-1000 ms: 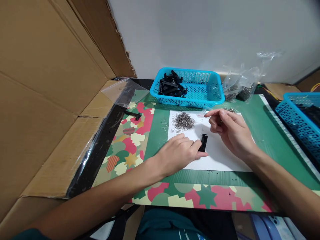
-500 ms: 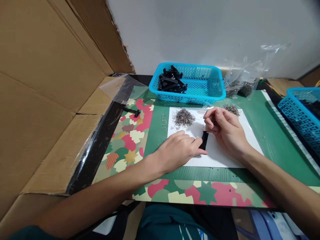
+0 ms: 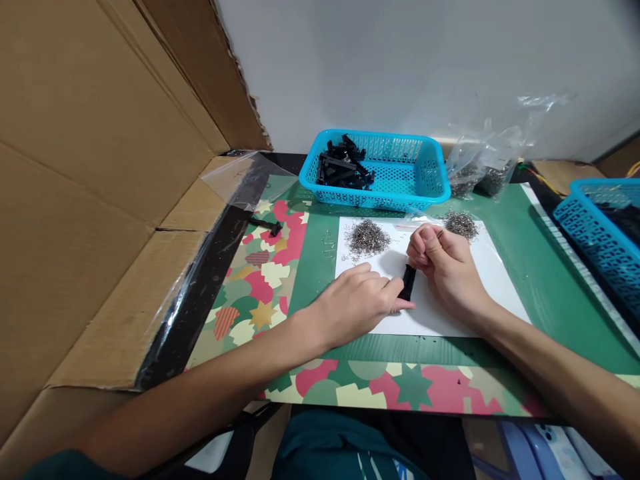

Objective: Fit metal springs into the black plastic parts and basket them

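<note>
Head view: left hand [image 3: 357,300] pinches the lower end of a black plastic part [image 3: 409,283] on the white sheet [image 3: 480,267]; right hand [image 3: 445,267], grip curled closed, touches its top. Spring pile [image 3: 367,237] just behind, blue basket [image 3: 425,180] beyond, cardboard box [image 3: 100,167] crowding the bench's left.

Small black plastic part [image 3: 409,282]; tilted, on white sheet [image 3: 450,313]

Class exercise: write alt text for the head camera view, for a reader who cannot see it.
Two bare hands meet over a small black part on a white sheet: the left hand pinches its near end, the right hand closes over its far end. Behind lie a pile of small metal pieces and a blue basket.
</note>
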The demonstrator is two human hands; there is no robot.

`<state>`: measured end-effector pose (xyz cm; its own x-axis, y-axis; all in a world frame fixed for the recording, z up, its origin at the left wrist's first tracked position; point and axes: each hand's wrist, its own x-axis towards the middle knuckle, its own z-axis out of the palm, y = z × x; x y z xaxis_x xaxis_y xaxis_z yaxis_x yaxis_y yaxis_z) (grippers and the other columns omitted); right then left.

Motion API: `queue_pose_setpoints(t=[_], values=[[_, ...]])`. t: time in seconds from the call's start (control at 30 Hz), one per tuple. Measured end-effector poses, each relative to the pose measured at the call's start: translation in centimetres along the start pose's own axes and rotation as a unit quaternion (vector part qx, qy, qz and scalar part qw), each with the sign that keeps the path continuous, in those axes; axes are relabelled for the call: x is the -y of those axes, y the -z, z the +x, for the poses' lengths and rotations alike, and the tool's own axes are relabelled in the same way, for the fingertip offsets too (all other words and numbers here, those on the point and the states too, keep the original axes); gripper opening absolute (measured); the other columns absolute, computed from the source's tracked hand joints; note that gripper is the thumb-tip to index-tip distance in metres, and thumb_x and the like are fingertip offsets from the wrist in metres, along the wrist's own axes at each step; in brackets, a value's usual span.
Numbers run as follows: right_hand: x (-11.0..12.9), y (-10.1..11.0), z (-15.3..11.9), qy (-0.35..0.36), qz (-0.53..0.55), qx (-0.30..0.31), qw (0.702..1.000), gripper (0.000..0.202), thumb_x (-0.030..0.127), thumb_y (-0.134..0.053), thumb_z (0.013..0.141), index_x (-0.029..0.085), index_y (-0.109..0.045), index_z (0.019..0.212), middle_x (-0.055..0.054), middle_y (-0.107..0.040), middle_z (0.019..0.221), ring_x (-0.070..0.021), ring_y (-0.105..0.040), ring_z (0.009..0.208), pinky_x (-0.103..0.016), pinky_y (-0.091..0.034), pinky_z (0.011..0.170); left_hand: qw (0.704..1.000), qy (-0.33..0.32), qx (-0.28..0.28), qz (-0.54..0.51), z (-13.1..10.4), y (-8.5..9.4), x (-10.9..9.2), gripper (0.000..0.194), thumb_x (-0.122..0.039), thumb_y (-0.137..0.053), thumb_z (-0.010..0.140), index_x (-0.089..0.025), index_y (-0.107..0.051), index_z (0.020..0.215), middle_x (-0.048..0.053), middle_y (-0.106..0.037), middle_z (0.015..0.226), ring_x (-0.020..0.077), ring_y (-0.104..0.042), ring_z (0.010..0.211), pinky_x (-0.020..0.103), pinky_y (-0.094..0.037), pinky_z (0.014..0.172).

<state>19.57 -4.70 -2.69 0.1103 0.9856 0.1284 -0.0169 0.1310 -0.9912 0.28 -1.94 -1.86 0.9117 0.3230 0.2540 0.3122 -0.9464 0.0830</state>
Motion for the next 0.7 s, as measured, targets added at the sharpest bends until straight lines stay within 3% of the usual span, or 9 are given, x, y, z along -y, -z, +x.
queue_pose_setpoints(t=[0.17, 0.3, 0.4, 0.5, 0.6, 0.7], values=[[0.4, -0.4, 0.4, -0.007, 0.008, 0.003, 1.0, 0.051, 0.067, -0.054, 0.1, 0.025, -0.043, 0.074, 0.003, -0.033, 0.069, -0.0161, -0.033, 0.061, -0.029, -0.035, 0.057, 1.0, 0.003, -0.001, 0.017, 0.0, 0.0, 0.0, 0.046, -0.047, -0.042, 0.112, -0.016, -0.061, 0.083, 0.004, -0.068, 0.071, 0.0205, -0.067, 0.066, 0.034, -0.046, 0.071], [1.6, 0.6, 0.9, 0.016, 0.022, -0.013, 1.0, 0.045, 0.06, -0.052, 0.103, 0.024, -0.048, 0.075, 0.003, -0.035, 0.069, -0.0156, -0.033, 0.061, -0.03, -0.033, 0.057, 0.999, 0.014, -0.036, 0.007, -0.2, -0.1, 0.1, 0.047, -0.041, -0.037, 0.113, -0.016, -0.061, 0.081, 0.002, -0.065, 0.066, 0.0196, -0.065, 0.063, 0.033, -0.046, 0.068], [2.3, 2.5, 1.3, 0.081, -0.1, -0.066, 0.99, 0.036, 0.051, -0.056, 0.103, 0.023, -0.057, 0.082, 0.001, -0.046, 0.073, -0.0159, -0.039, 0.065, -0.03, -0.033, 0.06, 0.998, 0.021, -0.054, -0.021, -0.3, 0.0, 0.2, 0.045, -0.04, -0.038, 0.113, -0.017, -0.061, 0.081, 0.001, -0.064, 0.066, 0.0193, -0.066, 0.063, 0.033, -0.046, 0.066], [2.3, 4.2, 1.8, 0.104, -0.271, -0.086, 0.953, 0.022, 0.041, -0.062, 0.1, 0.021, -0.062, 0.09, 0.0, -0.053, 0.077, -0.0159, -0.045, 0.069, -0.03, -0.033, 0.063, 0.995, 0.049, -0.062, -0.067, -0.4, 0.5, 0.1, 0.039, -0.037, -0.044, 0.111, -0.018, -0.06, 0.082, -0.001, -0.064, 0.066, 0.0178, -0.065, 0.062, 0.032, -0.046, 0.066], [2.0, 4.9, 2.1, 0.094, -0.34, -0.049, 0.934, 0.015, 0.033, -0.058, 0.1, 0.02, -0.065, 0.1, 0.001, -0.056, 0.076, -0.016, -0.05, 0.068, -0.029, -0.036, 0.064, 0.983, 0.097, -0.081, -0.13, -0.3, 1.3, -0.1, 0.033, -0.033, -0.048, 0.108, -0.018, -0.06, 0.081, -0.001, -0.062, 0.066, 0.0162, -0.061, 0.061, 0.03, -0.045, 0.064], [1.7, 4.7, 2.1, 0.099, -0.377, 0.017, 0.921, 0.016, 0.03, -0.055, 0.1, 0.02, -0.068, 0.1, -0.003, -0.064, 0.082, -0.0185, -0.057, 0.075, -0.03, -0.041, 0.068, 0.942, 0.173, -0.132, -0.256, -0.3, 2.4, -0.2, 0.034, -0.033, -0.045, 0.108, -0.018, -0.062, 0.082, -0.001, -0.064, 0.07, 0.0137, -0.058, 0.062, 0.027, -0.045, 0.061]])
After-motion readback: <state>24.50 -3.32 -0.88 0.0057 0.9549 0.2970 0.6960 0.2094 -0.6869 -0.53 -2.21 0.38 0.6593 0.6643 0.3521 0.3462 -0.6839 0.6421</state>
